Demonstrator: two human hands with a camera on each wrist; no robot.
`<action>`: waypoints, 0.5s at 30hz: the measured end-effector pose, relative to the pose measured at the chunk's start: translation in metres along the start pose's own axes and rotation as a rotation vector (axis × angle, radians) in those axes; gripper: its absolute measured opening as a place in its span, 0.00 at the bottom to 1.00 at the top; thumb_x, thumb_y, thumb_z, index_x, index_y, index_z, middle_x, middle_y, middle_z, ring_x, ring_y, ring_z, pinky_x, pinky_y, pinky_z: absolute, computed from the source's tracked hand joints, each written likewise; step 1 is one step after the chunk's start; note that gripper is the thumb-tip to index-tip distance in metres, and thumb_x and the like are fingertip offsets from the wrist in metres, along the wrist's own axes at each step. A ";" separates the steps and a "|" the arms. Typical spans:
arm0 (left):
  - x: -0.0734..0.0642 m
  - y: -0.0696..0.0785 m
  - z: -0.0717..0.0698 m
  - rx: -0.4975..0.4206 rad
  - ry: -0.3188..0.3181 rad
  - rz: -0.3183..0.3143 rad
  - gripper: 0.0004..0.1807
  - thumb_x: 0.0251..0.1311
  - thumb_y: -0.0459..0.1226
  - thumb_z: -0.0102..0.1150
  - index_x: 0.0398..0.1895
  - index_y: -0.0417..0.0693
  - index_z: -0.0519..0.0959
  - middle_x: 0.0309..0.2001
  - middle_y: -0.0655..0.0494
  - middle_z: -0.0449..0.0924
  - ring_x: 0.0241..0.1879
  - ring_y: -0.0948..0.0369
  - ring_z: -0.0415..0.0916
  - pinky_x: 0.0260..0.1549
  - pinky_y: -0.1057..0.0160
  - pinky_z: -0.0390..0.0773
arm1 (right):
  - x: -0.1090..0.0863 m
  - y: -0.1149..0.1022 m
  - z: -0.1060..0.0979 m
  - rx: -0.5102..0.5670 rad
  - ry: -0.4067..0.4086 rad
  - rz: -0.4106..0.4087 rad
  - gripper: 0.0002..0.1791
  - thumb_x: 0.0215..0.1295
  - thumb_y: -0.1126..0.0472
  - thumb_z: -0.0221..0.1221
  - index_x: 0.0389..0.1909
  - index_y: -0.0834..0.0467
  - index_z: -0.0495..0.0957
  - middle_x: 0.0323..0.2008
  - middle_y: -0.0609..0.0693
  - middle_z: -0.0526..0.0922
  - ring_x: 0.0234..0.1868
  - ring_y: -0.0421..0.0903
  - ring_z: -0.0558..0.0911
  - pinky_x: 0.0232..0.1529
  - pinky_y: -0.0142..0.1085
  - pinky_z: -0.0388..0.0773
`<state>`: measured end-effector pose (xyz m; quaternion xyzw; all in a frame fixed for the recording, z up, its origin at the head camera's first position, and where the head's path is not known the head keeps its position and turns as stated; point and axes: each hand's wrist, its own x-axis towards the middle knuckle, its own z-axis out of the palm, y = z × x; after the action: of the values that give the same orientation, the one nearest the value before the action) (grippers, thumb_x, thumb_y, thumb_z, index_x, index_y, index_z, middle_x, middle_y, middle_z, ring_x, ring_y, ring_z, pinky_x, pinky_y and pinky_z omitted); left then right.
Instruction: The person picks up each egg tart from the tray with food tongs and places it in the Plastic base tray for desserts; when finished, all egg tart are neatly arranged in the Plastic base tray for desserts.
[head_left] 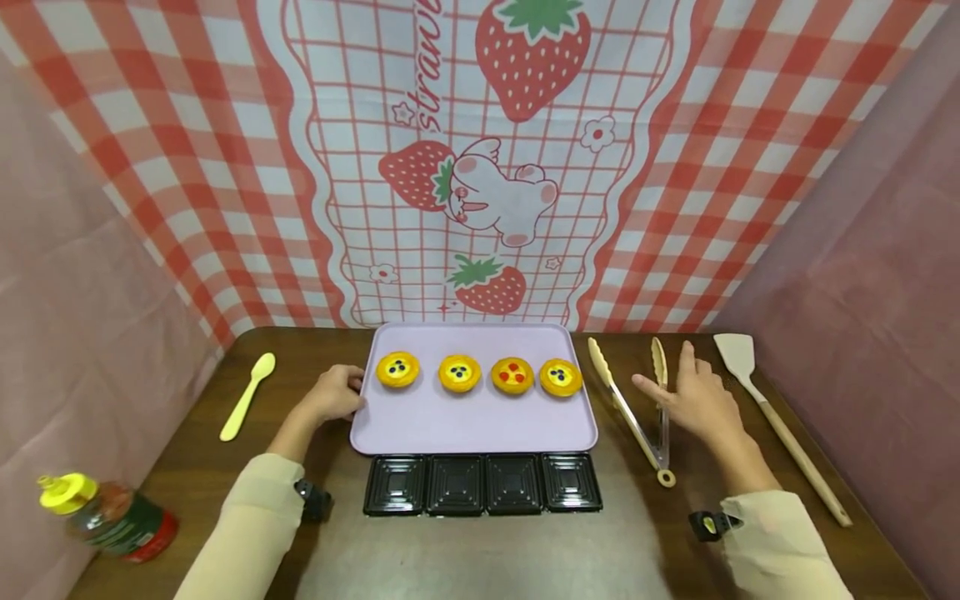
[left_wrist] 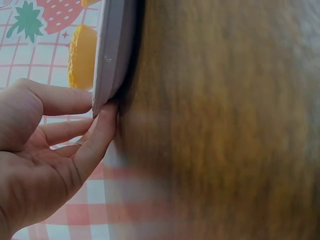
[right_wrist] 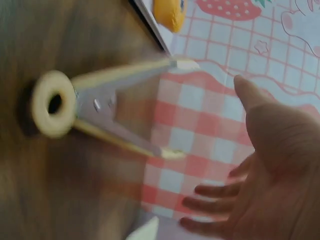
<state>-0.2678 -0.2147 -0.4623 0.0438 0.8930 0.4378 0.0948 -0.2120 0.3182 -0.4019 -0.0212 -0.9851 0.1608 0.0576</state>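
Observation:
My left hand [head_left: 337,393] pinches the left edge of a lilac tray [head_left: 465,425], thumb at the rim and a finger tucked beneath, as the left wrist view shows. On the tray, several egg tarts stand in a row; three carry blue berries, and one tart [head_left: 512,376] has red pieces. My right hand [head_left: 701,400] hovers by the kitchen tongs [head_left: 637,425], thumb and fingers spread, holding nothing. The tongs [right_wrist: 95,105] lie spread on the table with cream tips and a ring at the joined end. From the head, the right thumb overlaps one tong arm.
A black tray of square compartments [head_left: 483,485] sits along the lilac tray's front edge. To the right lies a spatula [head_left: 780,425] with a wooden handle. At left are a pale yellow spoon [head_left: 247,397] and a yellow-capped bottle [head_left: 112,517]. A checked strawberry cloth [head_left: 637,208] hangs behind.

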 end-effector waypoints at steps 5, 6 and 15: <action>-0.001 0.001 -0.001 -0.011 -0.012 -0.016 0.29 0.48 0.20 0.58 0.58 0.19 0.68 0.42 0.31 0.75 0.33 0.49 0.79 0.25 0.54 0.84 | -0.003 -0.012 0.020 -0.028 -0.085 0.152 0.69 0.57 0.24 0.54 0.71 0.79 0.41 0.55 0.83 0.63 0.51 0.79 0.71 0.39 0.68 0.72; 0.000 0.002 -0.001 -0.014 -0.014 -0.020 0.29 0.48 0.20 0.58 0.58 0.19 0.68 0.42 0.32 0.74 0.33 0.48 0.79 0.25 0.54 0.84 | -0.004 -0.013 0.024 -0.034 -0.095 0.176 0.69 0.56 0.24 0.56 0.71 0.79 0.41 0.54 0.83 0.63 0.50 0.78 0.72 0.39 0.68 0.72; -0.001 0.003 0.000 -0.014 -0.019 -0.038 0.30 0.49 0.20 0.58 0.59 0.20 0.67 0.43 0.31 0.74 0.34 0.48 0.79 0.26 0.55 0.84 | -0.004 -0.014 0.044 -0.031 -0.160 0.303 0.75 0.50 0.22 0.58 0.71 0.80 0.36 0.60 0.84 0.59 0.53 0.78 0.71 0.43 0.65 0.72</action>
<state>-0.2670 -0.2132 -0.4597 0.0303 0.8896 0.4418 0.1119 -0.2132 0.2907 -0.4391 -0.1573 -0.9744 0.1537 -0.0460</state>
